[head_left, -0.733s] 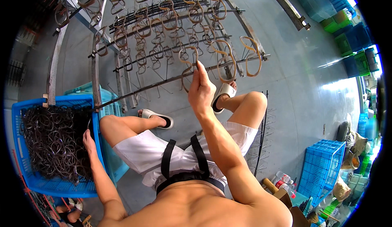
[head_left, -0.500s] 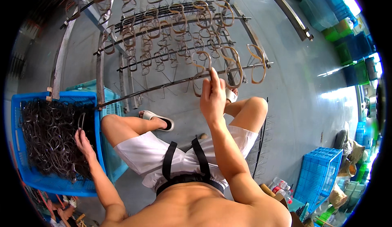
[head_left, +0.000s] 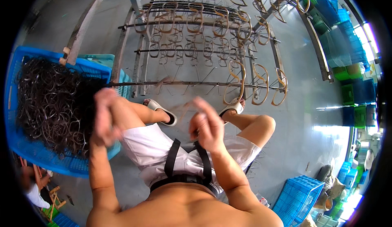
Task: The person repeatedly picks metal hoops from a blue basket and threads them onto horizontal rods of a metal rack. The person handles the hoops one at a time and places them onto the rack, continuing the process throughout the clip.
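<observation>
My left hand [head_left: 107, 116] is smeared by motion above my left knee, beside the blue basket [head_left: 51, 165]. Dark, curved eyeglass frames [head_left: 53, 108] lie heaped in that basket. Over my lap, my right hand [head_left: 207, 125] is also blurred, its index finger reaching forward and the other fingers partly curled. A faint brownish streak shows near its fingertips; I cannot make out what it is. Ahead, three brown eyeglass frames [head_left: 260, 84] hang at the right part of the rack's low front rod [head_left: 183, 83]. Neither hand touches them.
More eyeglass frames [head_left: 195, 18] hang in rows on the metal rack [head_left: 121, 51] ahead. A pale teal crate [head_left: 98, 58] stands beside the blue basket. At lower right is another blue crate [head_left: 296, 198]. Stacked bins [head_left: 354, 92] line the right side. Another person [head_left: 36, 186] sits at lower left.
My right hand has let go of the leftmost hanging frame and drawn back toward my lap. My left hand has come out of the basket toward my knee. The view has shifted left.
</observation>
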Tool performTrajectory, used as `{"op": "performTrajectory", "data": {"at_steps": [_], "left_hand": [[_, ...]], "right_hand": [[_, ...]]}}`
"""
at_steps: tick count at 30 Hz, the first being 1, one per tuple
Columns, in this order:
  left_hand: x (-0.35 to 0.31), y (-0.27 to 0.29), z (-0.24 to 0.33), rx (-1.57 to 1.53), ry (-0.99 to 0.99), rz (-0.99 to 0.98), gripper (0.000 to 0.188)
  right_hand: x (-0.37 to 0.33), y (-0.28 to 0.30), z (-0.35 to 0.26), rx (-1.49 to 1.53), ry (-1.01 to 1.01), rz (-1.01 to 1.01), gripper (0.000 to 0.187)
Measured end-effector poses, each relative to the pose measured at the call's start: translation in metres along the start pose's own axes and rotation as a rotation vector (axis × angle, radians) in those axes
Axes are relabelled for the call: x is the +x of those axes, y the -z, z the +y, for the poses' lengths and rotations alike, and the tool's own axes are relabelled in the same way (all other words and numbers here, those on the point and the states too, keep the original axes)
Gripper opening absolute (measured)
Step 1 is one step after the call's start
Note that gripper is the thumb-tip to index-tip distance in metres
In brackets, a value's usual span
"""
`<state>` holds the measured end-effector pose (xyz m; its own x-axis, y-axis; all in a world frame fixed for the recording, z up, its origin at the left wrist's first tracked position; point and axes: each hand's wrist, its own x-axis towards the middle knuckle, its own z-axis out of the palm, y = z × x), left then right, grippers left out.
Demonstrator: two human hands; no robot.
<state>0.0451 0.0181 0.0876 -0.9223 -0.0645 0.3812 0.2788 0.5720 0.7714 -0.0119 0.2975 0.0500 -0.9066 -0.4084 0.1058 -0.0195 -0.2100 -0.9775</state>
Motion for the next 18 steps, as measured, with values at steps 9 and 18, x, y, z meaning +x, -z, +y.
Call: {"op": "performTrajectory", "data": {"at_steps": [9, 18], "left_hand": [[-0.12, 0.084, -0.237, 0.933, 1.062, 0.092, 0.047], [-0.091, 0.092, -0.21, 0.789, 0.925, 0.036, 0.021]], "right_hand": [[0.048, 0.011, 0.071, -0.249, 0.038, 0.709, 0.037], [0.055, 0.003, 0.073, 0.045, 0.061, 0.724, 0.037]]}}
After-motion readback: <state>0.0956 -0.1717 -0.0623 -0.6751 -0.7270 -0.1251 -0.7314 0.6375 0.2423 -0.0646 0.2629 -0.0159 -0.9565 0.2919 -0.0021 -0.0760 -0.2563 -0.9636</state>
